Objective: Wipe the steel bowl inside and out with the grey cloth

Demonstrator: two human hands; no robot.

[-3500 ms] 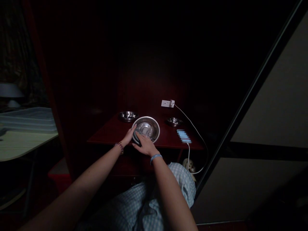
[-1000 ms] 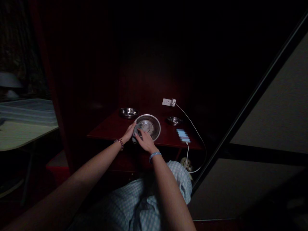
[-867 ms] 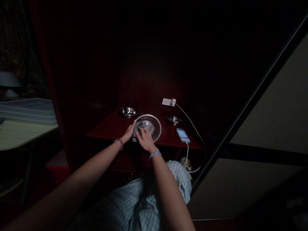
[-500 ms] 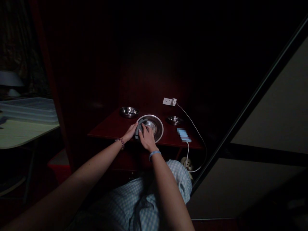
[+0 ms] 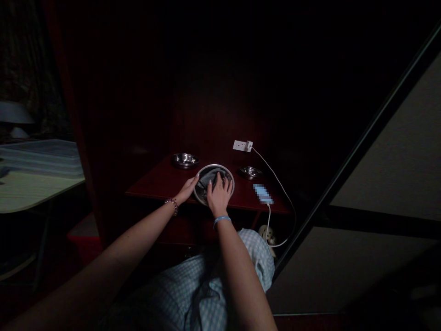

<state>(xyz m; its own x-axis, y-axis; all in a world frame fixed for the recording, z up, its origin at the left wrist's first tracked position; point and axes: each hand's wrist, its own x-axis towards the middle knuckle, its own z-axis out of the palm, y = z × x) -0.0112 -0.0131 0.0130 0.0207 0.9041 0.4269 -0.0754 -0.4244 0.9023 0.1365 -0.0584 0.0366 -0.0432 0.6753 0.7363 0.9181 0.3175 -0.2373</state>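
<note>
A steel bowl is tilted toward me at the front of the dark red shelf. Its left rim is gripped by my left hand, thumb at the edge and the other fingers mostly hidden behind the bowl. Inside lies a grey cloth, spread over much of the bowl's inner surface. My right hand reaches into the bowl, its fingers curved and somewhat apart, pressing on the cloth. How much cloth lies under the fingertips is partly hidden.
Two shallow steel dishes stand on the shelf: one dish back left, another dish right. A phone lies at the right, its white cable running to a wall socket. Stacked plastic lids or trays sit on a table at left.
My right hand has moved right and deeper into the bowl. The cloth, bunched at the left rim before, now spreads across the inside. My left hand keeps its place at the rim.
</note>
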